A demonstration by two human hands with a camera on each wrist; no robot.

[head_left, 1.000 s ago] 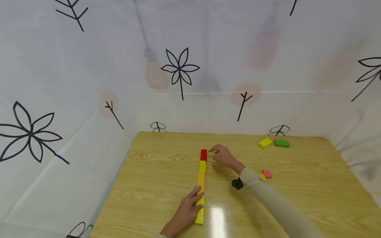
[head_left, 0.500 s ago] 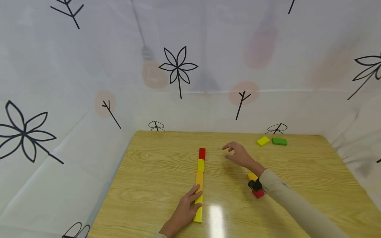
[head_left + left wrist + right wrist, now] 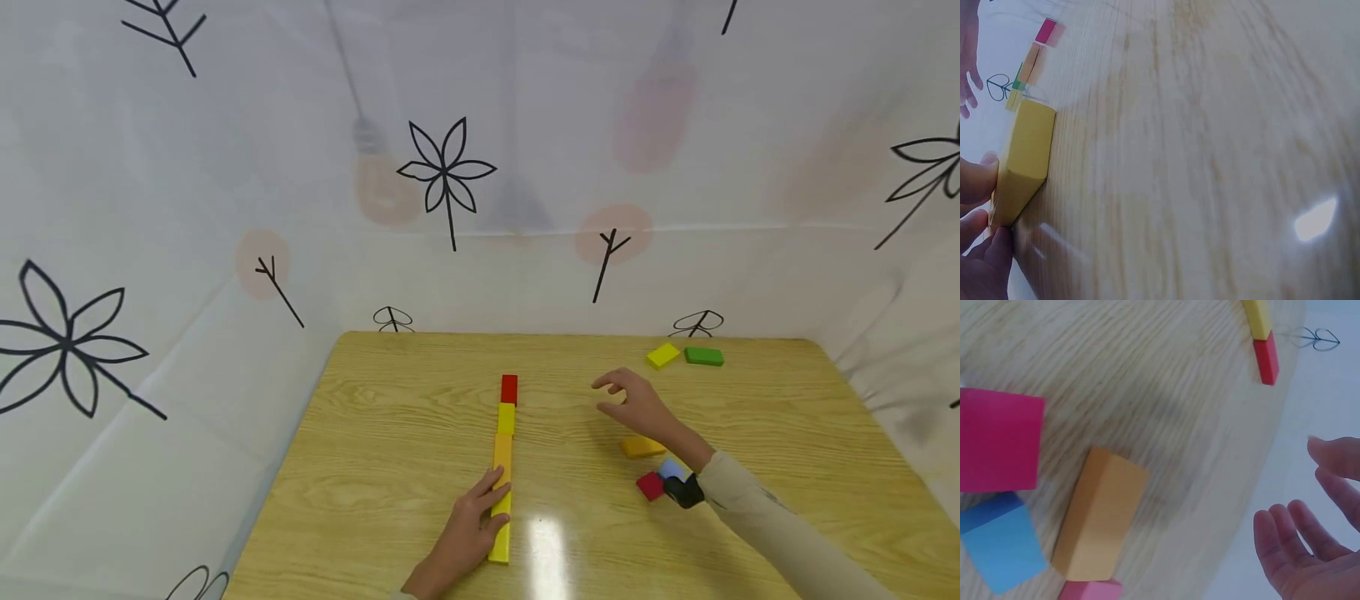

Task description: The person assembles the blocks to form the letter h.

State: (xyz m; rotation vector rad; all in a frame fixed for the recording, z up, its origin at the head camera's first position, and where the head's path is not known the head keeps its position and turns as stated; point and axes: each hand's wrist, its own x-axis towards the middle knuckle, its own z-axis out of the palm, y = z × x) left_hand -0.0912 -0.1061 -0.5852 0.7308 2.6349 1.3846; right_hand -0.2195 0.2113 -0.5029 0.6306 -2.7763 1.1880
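Note:
A straight row of blocks runs away from the person on the table, with a red block (image 3: 509, 389) at the far end. Behind it come a yellow block (image 3: 506, 418), an orange block (image 3: 502, 450) and a long yellow block (image 3: 499, 546) at the near end. On the near part of the row rests my left hand (image 3: 461, 529), fingers laid across the blocks; its fingertips touch the yellow block (image 3: 1029, 140) in the left wrist view. My right hand (image 3: 637, 404) hovers right of the row, fingers loosely bent, holding nothing.
Loose blocks lie at the right: an orange block (image 3: 641, 447), a red block (image 3: 650, 486), a blue block (image 3: 671, 469) and a pink block (image 3: 1090, 590). Farther back are a yellow block (image 3: 663, 356) and a green block (image 3: 703, 357). A patterned white cloth (image 3: 517, 275) encloses the table.
My right hand has moved right, away from beside the red end block, exposing the orange, red and blue blocks under the arm. My left hand stays on the row.

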